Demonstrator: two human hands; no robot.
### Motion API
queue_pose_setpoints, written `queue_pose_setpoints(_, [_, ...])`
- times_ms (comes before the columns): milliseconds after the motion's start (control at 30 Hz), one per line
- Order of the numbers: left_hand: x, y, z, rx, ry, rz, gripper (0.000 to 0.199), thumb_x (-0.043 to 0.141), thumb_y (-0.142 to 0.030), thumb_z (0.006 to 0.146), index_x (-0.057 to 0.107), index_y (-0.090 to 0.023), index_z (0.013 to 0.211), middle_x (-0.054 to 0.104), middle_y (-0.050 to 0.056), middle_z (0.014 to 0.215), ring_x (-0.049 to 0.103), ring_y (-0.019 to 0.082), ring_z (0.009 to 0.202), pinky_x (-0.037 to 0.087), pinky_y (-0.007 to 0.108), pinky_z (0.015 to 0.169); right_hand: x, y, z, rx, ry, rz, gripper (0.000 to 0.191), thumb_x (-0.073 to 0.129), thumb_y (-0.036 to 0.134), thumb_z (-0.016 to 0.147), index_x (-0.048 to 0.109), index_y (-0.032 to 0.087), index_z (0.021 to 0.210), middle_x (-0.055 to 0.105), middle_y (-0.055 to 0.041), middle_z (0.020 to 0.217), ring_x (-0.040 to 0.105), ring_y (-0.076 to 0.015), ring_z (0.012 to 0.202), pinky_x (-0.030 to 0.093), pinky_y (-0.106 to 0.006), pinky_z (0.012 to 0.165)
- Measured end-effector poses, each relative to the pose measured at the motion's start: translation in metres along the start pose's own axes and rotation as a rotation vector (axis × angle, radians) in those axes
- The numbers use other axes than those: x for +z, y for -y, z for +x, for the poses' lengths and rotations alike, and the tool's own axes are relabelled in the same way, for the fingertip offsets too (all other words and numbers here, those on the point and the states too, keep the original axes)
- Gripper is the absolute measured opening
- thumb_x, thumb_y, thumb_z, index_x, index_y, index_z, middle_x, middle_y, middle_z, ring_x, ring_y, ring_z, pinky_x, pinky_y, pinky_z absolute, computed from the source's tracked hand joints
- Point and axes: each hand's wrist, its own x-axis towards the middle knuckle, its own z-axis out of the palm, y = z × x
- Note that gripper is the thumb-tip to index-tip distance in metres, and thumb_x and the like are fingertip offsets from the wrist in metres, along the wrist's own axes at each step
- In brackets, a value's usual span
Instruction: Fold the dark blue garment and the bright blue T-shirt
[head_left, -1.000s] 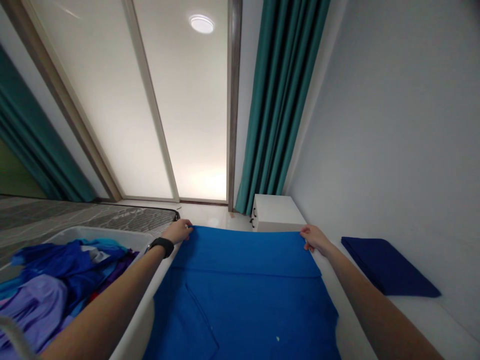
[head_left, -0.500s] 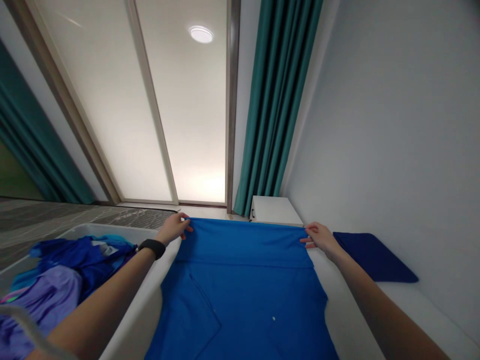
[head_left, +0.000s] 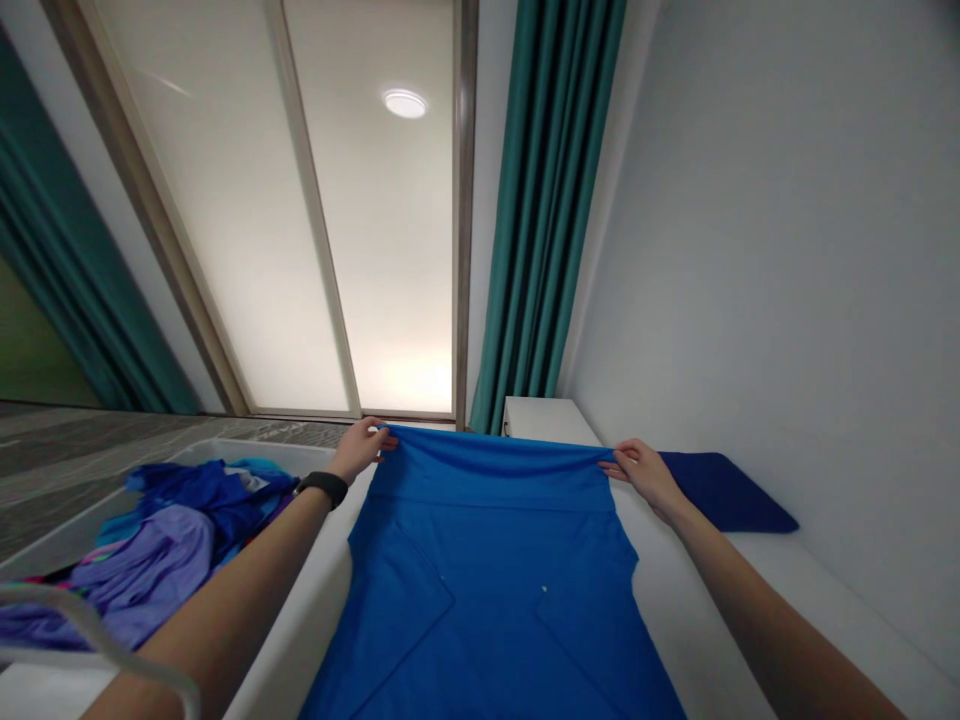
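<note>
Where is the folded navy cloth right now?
The folded navy cloth lies on the white surface at far right, by the wall, just beyond the right hand.

Single head-worn view, aimed forward and slightly down along white bench (head_left: 697, 640). Arms reach out toward 12 o'clock, close in; window (head_left: 352, 230) beyond, wall at 3 o'clock.

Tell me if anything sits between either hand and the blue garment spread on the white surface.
Nothing visible does. The left hand and right hand each already pinch a far corner of the blue garment. The laundry bin and folded navy cloth lie off to the sides.
</note>
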Motion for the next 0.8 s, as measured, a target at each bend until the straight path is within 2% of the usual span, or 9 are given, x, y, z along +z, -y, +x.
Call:
queue_pose_setpoints(233, [0.004, 0.003, -0.003, -0.029, -0.008, -0.012, 0.020, 0.055, -0.033, 0.078, 0.050, -0.018, 0.091, 0.072, 0.006, 0.075, 0.072, 0.021, 0.072, 0.052, 0.023, 0.050, 0.006, 0.003, -0.002, -0.005, -0.028, -0.091, 0.006, 0.047, 0.021, 0.088, 0.046, 0.025, 0.084, 0.064, -0.0041, 0.081, 0.072, -0.0221, 0.082, 0.062, -0.033, 0.072])
queue_pose_setpoints(400, [-0.009, -0.003, -0.024, 0.044, -0.009, 0.000, 0.029, 0.059, -0.040, 0.074, 0.051, -0.017, 0.091, 0.068, 0.002, 0.069, 0.065, 0.016, 0.051, 0.043, 0.021, 0.041, -0.007, 0.014, -0.019, 0.021, -0.006, -0.030, 0.005, 0.054, 0.025, 0.085, 0.050, 0.024, 0.084, 0.066, -0.0050, 0.083, 0.072, -0.0236, 0.081, 0.062, -0.034, 0.069])
queue_pose_setpoints(600, [-0.029, -0.007, -0.074, 0.137, 0.006, 0.044, 0.040, 0.058, -0.052, 0.074, 0.052, -0.018, 0.092, 0.069, 0.005, 0.074, 0.066, 0.018, 0.052, 0.034, 0.019, 0.036, -0.025, 0.025, -0.062, 0.007, -0.014, 0.022, 0.013, 0.061, 0.033, 0.081, 0.053, 0.024, 0.084, 0.067, -0.0067, 0.085, 0.072, -0.0272, 0.084, 0.061, -0.038, 0.070])
queue_pose_setpoints(700, [-0.035, 0.008, -0.107, 0.157, 0.026, 0.060, 0.044, 0.056, -0.058, 0.075, 0.053, -0.018, 0.092, 0.070, 0.006, 0.076, 0.065, 0.018, 0.053, 0.039, 0.022, 0.040, -0.029, 0.016, -0.095, -0.001, -0.002, 0.024, 0.022, 0.066, 0.042, 0.076, 0.054, 0.025, 0.082, 0.069, -0.0068, 0.083, 0.072, -0.0290, 0.083, 0.061, -0.039, 0.069])
queue_pose_setpoints(800, [-0.039, 0.033, -0.139, 0.160, 0.084, 0.097, 0.044, 0.053, -0.061, 0.075, 0.055, -0.018, 0.086, 0.067, 0.003, 0.070, 0.058, 0.015, 0.048, 0.047, 0.028, 0.048, -0.030, -0.003, -0.131, -0.027, 0.047, -0.058, 0.029, 0.065, 0.051, 0.073, 0.055, 0.025, 0.079, 0.070, -0.0071, 0.081, 0.072, -0.0280, 0.081, 0.059, -0.036, 0.065])
